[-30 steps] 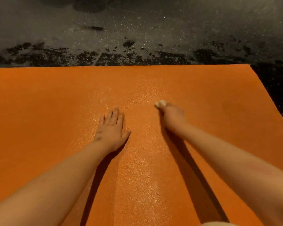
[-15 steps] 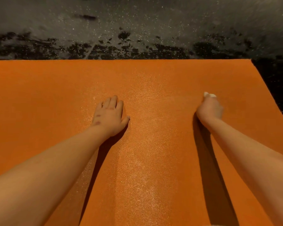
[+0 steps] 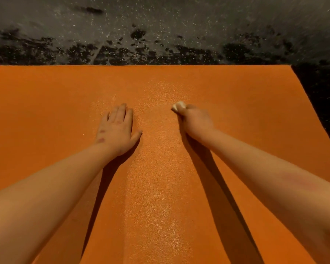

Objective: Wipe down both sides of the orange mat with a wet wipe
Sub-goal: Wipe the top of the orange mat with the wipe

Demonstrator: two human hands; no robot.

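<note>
- On the dark speckled floor (image 3: 160, 25) lies the orange mat (image 3: 46, 96), spread flat.
- Left hand (image 3: 117, 130) presses flat, fingers straight and together.
- Right hand (image 3: 195, 121) curls round a wadded wet wipe (image 3: 178, 105), pressed to the mat.
- Judged progress: upper face mid-wipe, a glistening centre strip; underside apparently remains.
- No writing is readable.

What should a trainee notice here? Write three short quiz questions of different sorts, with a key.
1. True or false: the left hand lies flat, fingers straight, on the orange mat.
2. Which of the hands grips the wet wipe? A: left. B: right hand.
3. Fill in: beyond the mat's far edge lies the dark, speckled ____.
Key: 1 true; 2 B; 3 floor.
</note>
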